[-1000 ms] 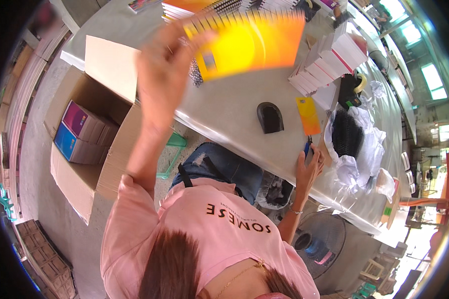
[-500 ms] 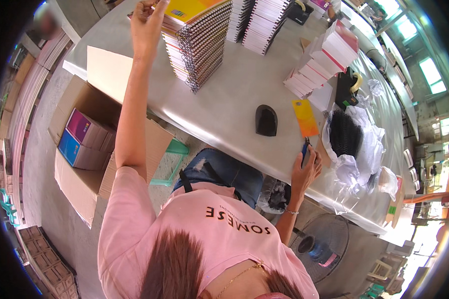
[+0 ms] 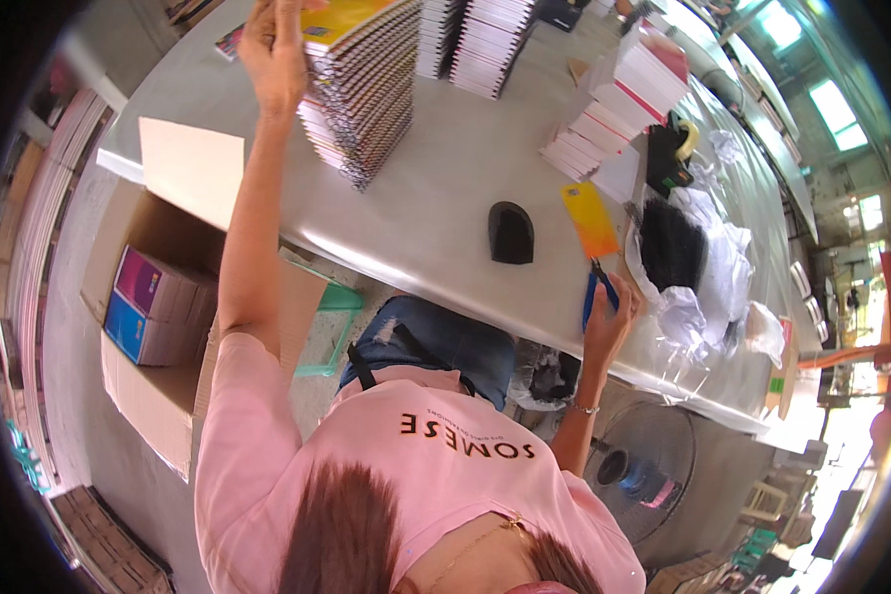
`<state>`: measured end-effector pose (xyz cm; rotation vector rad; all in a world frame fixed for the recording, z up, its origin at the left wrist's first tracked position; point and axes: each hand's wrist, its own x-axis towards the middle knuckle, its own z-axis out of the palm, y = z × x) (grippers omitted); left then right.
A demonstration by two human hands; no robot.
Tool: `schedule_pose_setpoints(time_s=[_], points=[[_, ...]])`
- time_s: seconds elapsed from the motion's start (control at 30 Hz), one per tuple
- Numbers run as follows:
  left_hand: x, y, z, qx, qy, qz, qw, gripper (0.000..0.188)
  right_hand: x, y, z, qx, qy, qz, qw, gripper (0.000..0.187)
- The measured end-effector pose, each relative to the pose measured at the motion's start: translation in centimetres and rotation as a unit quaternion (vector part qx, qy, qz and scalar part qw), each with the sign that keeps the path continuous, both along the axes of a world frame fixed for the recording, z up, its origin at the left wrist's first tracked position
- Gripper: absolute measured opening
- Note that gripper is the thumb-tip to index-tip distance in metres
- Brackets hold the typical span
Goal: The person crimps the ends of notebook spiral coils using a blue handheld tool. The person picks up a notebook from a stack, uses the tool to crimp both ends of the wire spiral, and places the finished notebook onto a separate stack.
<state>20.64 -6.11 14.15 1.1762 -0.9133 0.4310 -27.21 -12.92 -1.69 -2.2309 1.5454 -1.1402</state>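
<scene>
A tall stack of spiral-bound notebooks [image 3: 361, 99] with a yellow top cover stands at the far left of the table, coils facing me. My left hand [image 3: 275, 59] is at the stack's upper left edge, fingers bent around the notebooks there; some fingertips are hidden. On the right, my right hand [image 3: 609, 317] holds blue-handled pliers [image 3: 591, 297], their handles spread and dark jaws pointing away from me. Just beyond the jaws lies a yellow-orange card [image 3: 591, 220]. A dark, rounded pad-like object [image 3: 511, 234] rests left of the card.
More bound stacks [image 3: 495, 45] stand behind, and a leaning pile of red-edged books [image 3: 614, 94] is farther right. Crumpled white plastic with black coils [image 3: 671, 243] and a tape dispenser [image 3: 671, 153] lie at right. An open carton [image 3: 148, 406] holds books at left; a fan [image 3: 653, 465] stands below the table.
The view has shifted, moving the table's things slightly left in it. My left hand sits closer against the stack's side. The pliers' handles have spread wider in my right hand.
</scene>
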Motion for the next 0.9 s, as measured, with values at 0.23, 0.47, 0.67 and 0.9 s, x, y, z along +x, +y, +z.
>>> schedule_pose_setpoints(time_s=[0.23,0.47,0.67,0.9], points=[[-0.3,0.5,0.1,0.02,-0.064,0.08,0.994,0.048,2.4,-3.7,2.2,-0.033,-0.054,0.064,0.996,0.022],[-6.8,4.5,0.8,-0.081,-0.109,0.206,0.969,0.041,5.7,-9.6,4.4,0.036,-0.078,0.051,0.995,0.025],[-14.3,7.3,-5.7,0.111,-0.113,0.003,0.987,0.023,4.7,-16.1,3.3,0.306,0.124,0.122,0.936,0.052],[-20.3,5.9,-12.5,0.304,0.018,-0.23,0.924,0.01,6.3,-10.7,-0.3,0.139,0.138,0.044,0.98,0.091]])
